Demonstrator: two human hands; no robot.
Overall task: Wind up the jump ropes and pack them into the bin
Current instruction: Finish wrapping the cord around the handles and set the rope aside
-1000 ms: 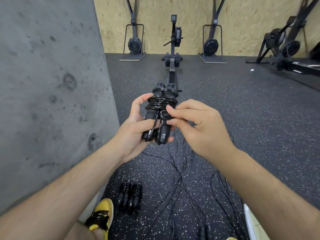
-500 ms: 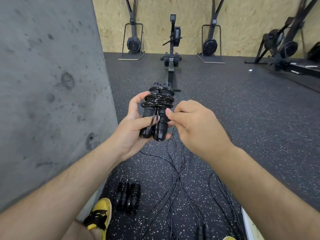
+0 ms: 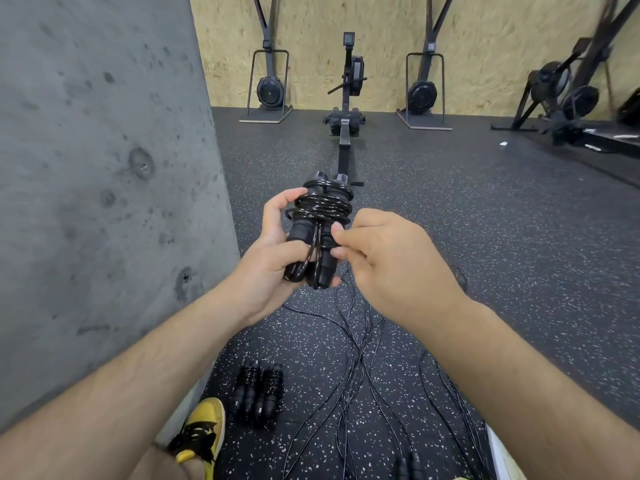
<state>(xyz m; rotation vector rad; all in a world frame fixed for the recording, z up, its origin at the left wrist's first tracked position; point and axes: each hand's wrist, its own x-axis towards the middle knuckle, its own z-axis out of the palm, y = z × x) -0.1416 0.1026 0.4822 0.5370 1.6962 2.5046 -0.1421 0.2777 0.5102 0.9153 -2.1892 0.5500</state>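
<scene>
Left hand is gripping the wound rope; right hand is seemingly pinching its tail (partly hidden), needing a snug tuck.

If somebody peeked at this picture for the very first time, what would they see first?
First, the two hands in the middle: the left hand grips a black jump rope bundle, cord wound round its two handles, while the right hand pinches at the bundle's side. Below them, loose black cords sprawl over the speckled floor beside another wound bundle and a yellow shoe.
</scene>
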